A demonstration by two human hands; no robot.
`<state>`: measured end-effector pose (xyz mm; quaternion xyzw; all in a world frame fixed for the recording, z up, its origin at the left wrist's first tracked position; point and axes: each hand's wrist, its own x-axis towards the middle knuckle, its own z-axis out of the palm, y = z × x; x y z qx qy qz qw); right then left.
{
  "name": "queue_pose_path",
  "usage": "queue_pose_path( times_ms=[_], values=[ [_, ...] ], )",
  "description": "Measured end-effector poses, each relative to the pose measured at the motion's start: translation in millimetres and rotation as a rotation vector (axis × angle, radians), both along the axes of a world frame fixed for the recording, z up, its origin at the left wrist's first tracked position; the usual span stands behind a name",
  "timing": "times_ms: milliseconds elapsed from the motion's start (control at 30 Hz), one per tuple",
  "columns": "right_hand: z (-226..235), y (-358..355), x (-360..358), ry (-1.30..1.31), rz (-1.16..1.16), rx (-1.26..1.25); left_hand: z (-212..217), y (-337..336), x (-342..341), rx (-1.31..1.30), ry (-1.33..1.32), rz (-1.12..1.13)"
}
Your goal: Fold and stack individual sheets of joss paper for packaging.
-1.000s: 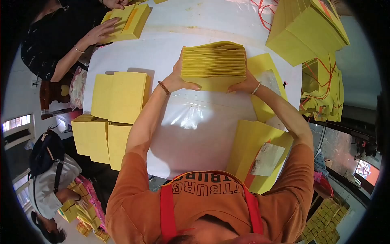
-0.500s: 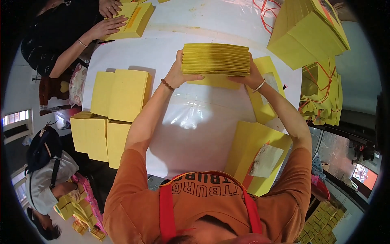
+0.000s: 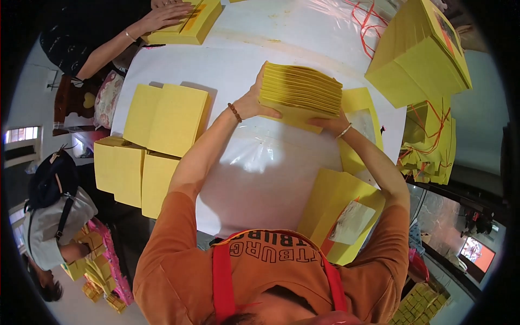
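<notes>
A thick stack of folded yellow paper (image 3: 300, 89) is between my two hands over the middle of the table, its layered edges turned up toward me. My left hand (image 3: 254, 104) grips its left end, thumb along the near side. The right hand (image 3: 329, 123) closes on the right end, its fingers partly hidden by the stack. Beneath and beside my right wrist lies a flat yellow sheet (image 3: 357, 104) with a pale patch. Nearer me on the right is a yellow paper pile (image 3: 311, 197) with a silvery-white patch and an orange strip.
Several yellow paper stacks (image 3: 179, 119) stand at the table's left. A tall yellow stack (image 3: 406, 65) is at the far right, near red string (image 3: 365, 27). Another person's hand (image 3: 165, 16) rests on a yellow stack at the far left. A second person (image 3: 59, 227) works at lower left.
The stack in my hands has turned clockwise, its right end now lower and nearer me. Both hands have turned with it. The whole view has shifted slightly.
</notes>
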<state>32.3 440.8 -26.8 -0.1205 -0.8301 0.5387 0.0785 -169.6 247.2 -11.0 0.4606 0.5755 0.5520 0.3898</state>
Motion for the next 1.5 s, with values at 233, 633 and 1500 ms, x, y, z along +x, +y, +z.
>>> queue_pose_path(
  times_ms=[233,633,1500],
  values=[
    [10.0,-3.4,-3.9,-0.259,0.004,-0.028,2.4,-2.1,-0.4,-0.134,0.06,-0.007],
    [67.1,-8.3,-25.7,0.161,-0.031,0.039,135.4,15.1,-27.0,-0.055,0.923,-0.136],
    [78.0,-19.6,-2.8,0.227,0.021,-0.338,64.9,9.4,13.6,0.165,-0.121,0.012]
  ],
)
